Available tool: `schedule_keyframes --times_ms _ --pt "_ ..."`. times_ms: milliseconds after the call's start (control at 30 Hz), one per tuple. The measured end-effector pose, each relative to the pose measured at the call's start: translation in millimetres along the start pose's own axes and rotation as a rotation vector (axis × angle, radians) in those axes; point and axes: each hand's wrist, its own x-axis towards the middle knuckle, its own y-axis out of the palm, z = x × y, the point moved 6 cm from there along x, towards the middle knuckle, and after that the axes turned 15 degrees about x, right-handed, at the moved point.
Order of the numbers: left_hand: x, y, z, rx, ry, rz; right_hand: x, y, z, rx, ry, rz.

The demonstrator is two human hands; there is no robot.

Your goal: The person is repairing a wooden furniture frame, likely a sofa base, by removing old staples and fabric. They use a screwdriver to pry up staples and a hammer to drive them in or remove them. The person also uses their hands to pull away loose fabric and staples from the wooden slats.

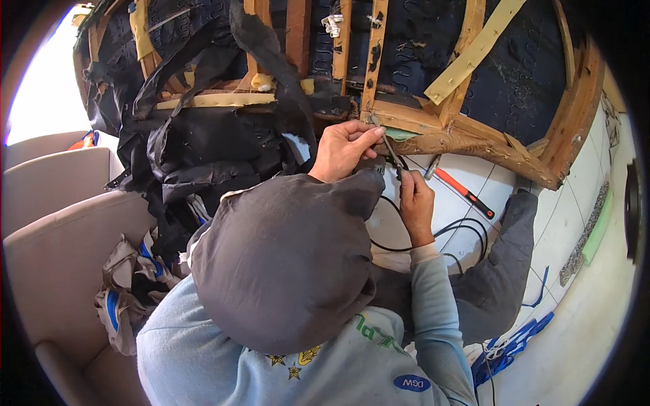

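My left hand (pixel 345 150), fingers pinched, touches the tip end of a slim metal tool (pixel 384 139) at the lower rail of the wooden furniture frame (pixel 396 115). My right hand (pixel 416 206) is closed on the tool's dark handle, just below and right of the left hand. A pale green material (pixel 399 134) lies under the rail beside the tool. A hammer (pixel 460 189) with a red-and-black handle lies on the tiles to the right, near a looped black cable (pixel 474 223). My grey-covered knee (pixel 284 257) hides part of my left arm.
Torn black fabric (pixel 189 155) hangs from the frame at left. Beige upholstered pieces (pixel 54 216) stand at far left, with scraps (pixel 122 271) beside them. On the white tiled floor (pixel 562 216) at right lie foam strips (pixel 596 227) and blue straps (pixel 514 345).
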Motion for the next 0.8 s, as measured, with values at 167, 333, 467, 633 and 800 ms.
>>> schedule_keyframes --times_ms 167,333,467,633,800 --pt "-2.0 -1.6 1.1 0.012 0.020 0.005 3.4 -7.3 -8.4 0.025 0.114 0.124" --pt "-1.8 -2.9 0.1 0.003 -0.008 -0.018 1.1 -0.7 6.5 -0.081 -0.027 -0.008" --pt "-1.4 -4.1 0.9 0.006 -0.014 -0.040 1.8 2.7 6.8 -0.116 -0.111 -0.047" --pt "-0.5 -5.5 4.6 -0.009 -0.034 -0.059 2.7 9.5 -13.4 0.060 0.038 0.017" --pt "-2.4 -8.4 5.0 0.001 -0.044 -0.092 -2.1 25.6 -42.9 0.297 0.179 0.113"
